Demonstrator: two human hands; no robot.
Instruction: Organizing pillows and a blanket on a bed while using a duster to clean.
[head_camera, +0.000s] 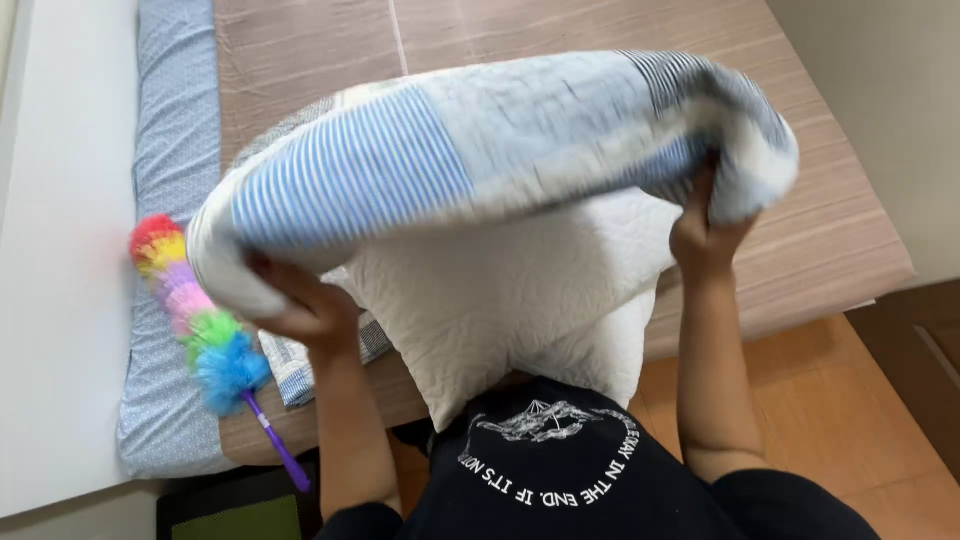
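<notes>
I hold a quilted blanket (480, 150) up in front of me, over a bed. It has blue-striped and pale grey patches on top and a white underside that hangs down toward my chest. My left hand (300, 300) grips its left edge. My right hand (705, 235) grips its right edge, higher up. The blanket is blurred by motion and hides part of the bed behind it.
The bed has a brown striped cover (820, 230) and a blue patterned strip (175, 120) along its left side. A rainbow feather duster (200, 320) with a purple handle lies on that strip. A white wall (60, 250) is at left, wooden floor (850, 420) at right.
</notes>
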